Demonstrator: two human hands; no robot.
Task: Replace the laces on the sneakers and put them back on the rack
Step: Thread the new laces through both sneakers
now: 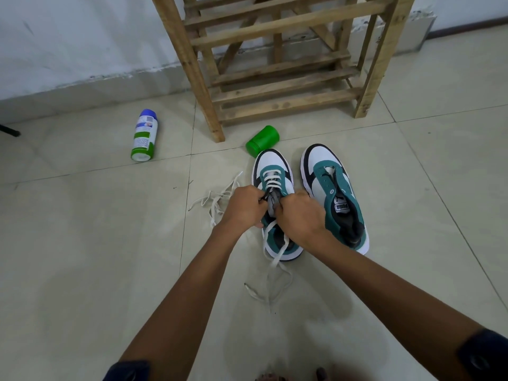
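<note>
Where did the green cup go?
In the head view, the green cup lies on its side on the floor tiles, just behind the toe of the sneaker being laced, beside the front left leg of the wooden rack.

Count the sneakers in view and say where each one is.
2. One sneaker, partly laced, sits on the floor under both hands; the unlaced sneaker stands right beside it.
</note>
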